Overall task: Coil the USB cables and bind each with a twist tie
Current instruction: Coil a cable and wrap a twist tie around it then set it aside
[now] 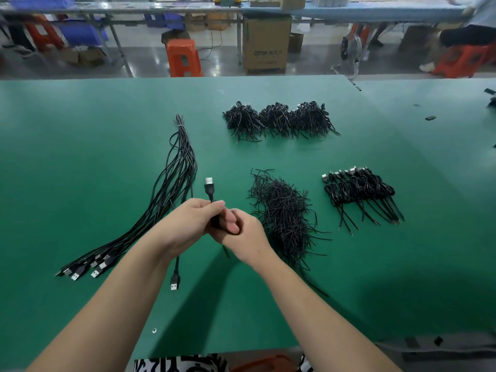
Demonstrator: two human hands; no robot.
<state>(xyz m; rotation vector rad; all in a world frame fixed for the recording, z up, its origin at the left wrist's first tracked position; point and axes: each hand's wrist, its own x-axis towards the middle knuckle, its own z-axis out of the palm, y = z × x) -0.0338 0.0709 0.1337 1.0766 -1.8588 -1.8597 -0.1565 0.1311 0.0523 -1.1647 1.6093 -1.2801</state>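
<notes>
My left hand (pixel 192 220) grips a black USB cable (pixel 210 187) just below its plug, which points up and away. My right hand (pixel 241 234) is curled round the same cable, close against the left hand; the cable between the palms is mostly hidden. Its loose tail trails below the hands. A bundle of straight uncoiled USB cables (pixel 171 189) lies to the left, plugs toward me. A loose heap of black twist ties (pixel 284 213) sits right of my hands. A row of coiled, tied cables (pixel 359 191) lies farther right.
Three bigger heaps of bound cables (pixel 279 120) lie at the back of the green table (pixel 94 124). One loose plug (pixel 175 281) lies near my left forearm. Past the table's far edge stand an orange stool (pixel 183 57) and a cardboard box (pixel 265 44).
</notes>
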